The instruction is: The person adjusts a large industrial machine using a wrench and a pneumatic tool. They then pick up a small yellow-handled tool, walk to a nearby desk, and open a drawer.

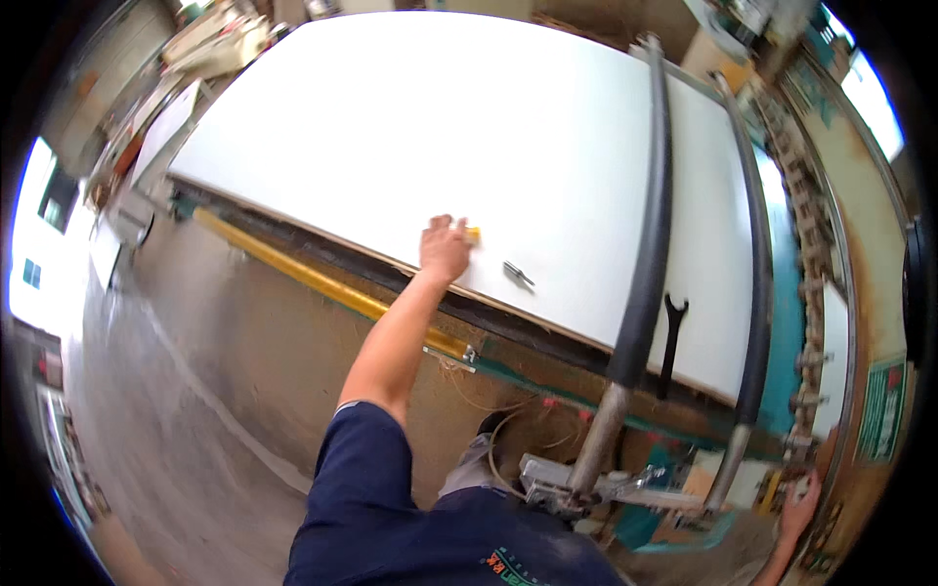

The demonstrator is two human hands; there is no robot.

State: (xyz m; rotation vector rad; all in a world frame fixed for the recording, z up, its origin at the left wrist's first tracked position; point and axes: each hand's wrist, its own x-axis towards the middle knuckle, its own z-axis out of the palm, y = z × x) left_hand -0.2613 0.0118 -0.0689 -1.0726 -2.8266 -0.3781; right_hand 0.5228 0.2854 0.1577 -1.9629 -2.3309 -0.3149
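On the large white board (420,127) my left hand (446,250) is low against the surface, near the front edge, with its fingers curled. A small yellow object (473,235) shows at its thumb side, partly covered by the hand; blur hides its exact kind. To the right of that hand lies a small metal bit with a narrow shank (518,273). At the far right, low in the view, my right hand (800,503) touches the machine's side frame, fingers stretched upward, holding nothing that I can see.
Two long dark padded bars (653,215) (757,254) cross over the board's right part. Between them a black open-ended wrench (672,342) reaches the front edge. A yellow rail (293,269) runs below that edge. Clamps and fittings (811,244) line the machine's right side.
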